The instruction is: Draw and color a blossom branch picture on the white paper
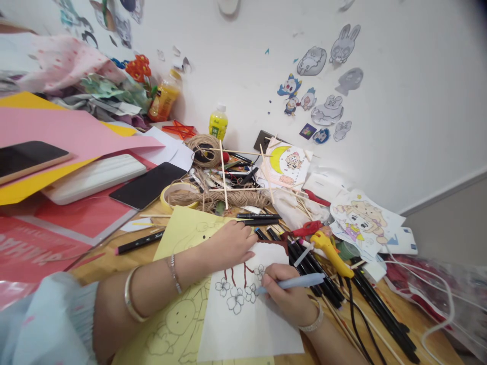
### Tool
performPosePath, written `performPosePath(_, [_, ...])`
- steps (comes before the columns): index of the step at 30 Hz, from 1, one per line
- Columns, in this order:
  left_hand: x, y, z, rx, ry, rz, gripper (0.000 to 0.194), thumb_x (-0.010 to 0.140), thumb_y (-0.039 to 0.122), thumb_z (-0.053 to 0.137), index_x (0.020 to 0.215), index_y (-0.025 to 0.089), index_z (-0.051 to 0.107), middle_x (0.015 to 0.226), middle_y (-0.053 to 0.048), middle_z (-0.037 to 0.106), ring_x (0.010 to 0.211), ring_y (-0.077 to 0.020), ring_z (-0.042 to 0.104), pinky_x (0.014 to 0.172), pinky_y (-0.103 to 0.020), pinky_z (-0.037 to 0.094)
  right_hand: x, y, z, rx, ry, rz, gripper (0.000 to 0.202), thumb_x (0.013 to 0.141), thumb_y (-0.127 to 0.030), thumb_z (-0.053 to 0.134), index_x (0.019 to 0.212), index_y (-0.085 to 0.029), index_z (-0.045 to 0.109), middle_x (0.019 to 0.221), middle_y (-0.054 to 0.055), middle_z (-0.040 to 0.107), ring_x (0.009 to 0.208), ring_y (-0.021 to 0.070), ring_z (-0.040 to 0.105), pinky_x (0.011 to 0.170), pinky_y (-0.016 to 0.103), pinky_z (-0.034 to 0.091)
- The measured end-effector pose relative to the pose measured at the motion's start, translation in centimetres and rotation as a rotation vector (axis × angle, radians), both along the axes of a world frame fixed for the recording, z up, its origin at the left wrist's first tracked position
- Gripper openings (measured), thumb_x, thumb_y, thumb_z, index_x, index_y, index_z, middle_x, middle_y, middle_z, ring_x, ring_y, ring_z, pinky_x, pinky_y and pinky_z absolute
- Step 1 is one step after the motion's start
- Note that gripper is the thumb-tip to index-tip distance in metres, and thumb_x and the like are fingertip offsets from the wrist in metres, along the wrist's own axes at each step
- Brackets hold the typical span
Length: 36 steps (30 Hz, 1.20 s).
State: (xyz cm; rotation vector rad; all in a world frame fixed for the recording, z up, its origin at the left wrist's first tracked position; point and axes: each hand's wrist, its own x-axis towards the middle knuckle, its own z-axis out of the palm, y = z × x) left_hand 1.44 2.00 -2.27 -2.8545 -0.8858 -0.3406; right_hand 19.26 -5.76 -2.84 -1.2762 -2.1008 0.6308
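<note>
A light blue-grey pen [302, 281] is gripped in my right hand [287, 299], its tip down by the flowers on a white sheet of paper [247, 332]. The sheet carries outlined five-petal flowers [235, 300] hanging from dark red stems, with a dark red band along its top edge. Across the upper left of the sheet lies my left hand [230, 246], flat with its fingers stretched out. Beneath both is a yellow sheet [177, 324] with line drawings of cartoon figures. Part of the white sheet is hidden by my hands.
Several black markers [312, 263] and a yellow glue gun [331, 251] lie on the right. Behind are twine [243, 198], wooden sticks [223, 175] and a yellow tape roll [178, 195]. Phones [150, 185] rest at left. Bottles [218, 123] stand by the wall.
</note>
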Motion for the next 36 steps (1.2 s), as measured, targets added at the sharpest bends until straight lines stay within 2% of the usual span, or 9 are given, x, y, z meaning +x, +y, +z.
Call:
performPosePath(5, [-0.03,-0.03,-0.08,0.014,-0.006,-0.002,0.022,0.083,0.037,0.056,0.087,0.016,0.053,0.083,-0.006,0.058,0.078,-0.0231,0.053,0.067,-0.035,0.037,-0.02,0.05,-0.14,0.007,0.031,-0.01,0.032,0.078,-0.021,0.04,0.049,-0.021,0.027,0.045,-0.005,0.035,0.044,0.01,0.037,0.045,0.023,0.028])
performPosePath(22, [-0.04,-0.09,0.2,0.003,0.004,-0.006,0.02,0.084,0.036,0.055,0.088,0.016,0.053,0.083,-0.006,0.058,0.078,-0.0231,0.054,0.068,-0.035,0.036,-0.1,0.04,-0.14,-0.118,0.129,-0.005,0.033,0.078,-0.022,0.041,0.048,-0.022,0.028,0.044,-0.005,0.038,0.043,0.0097,0.038,0.043,0.022,0.03])
performPosePath(27, [-0.08,-0.1,0.2,0.007,-0.002,-0.005,0.021,0.083,0.036,0.055,0.088,0.016,0.053,0.084,-0.006,0.058,0.078,-0.0233,0.054,0.067,-0.034,0.036,-0.14,0.04,0.12,-0.009,0.015,0.044,0.031,0.079,-0.021,0.041,0.05,-0.022,0.03,0.045,-0.003,0.043,0.046,0.0108,0.042,0.048,0.023,0.033])
performPosePath(31, [-0.08,-0.12,0.21,0.013,-0.007,-0.012,0.021,0.083,0.036,0.055,0.089,0.016,0.053,0.083,-0.006,0.059,0.078,-0.0231,0.054,0.068,-0.034,0.036,-0.15,0.03,0.05,0.047,-0.035,0.04,0.03,0.077,-0.02,0.041,0.051,-0.022,0.027,0.045,-0.004,0.041,0.045,0.0107,0.041,0.047,0.023,0.032])
performPosePath(36, [-0.07,-0.14,0.27,0.0,0.004,-0.002,0.021,0.082,0.036,0.057,0.088,0.016,0.052,0.083,-0.006,0.059,0.078,-0.0229,0.054,0.067,-0.034,0.036,-0.13,0.04,-0.1,-0.03,0.004,0.029,0.031,0.077,-0.022,0.041,0.05,-0.022,0.027,0.045,-0.004,0.038,0.044,0.0105,0.038,0.045,0.023,0.03])
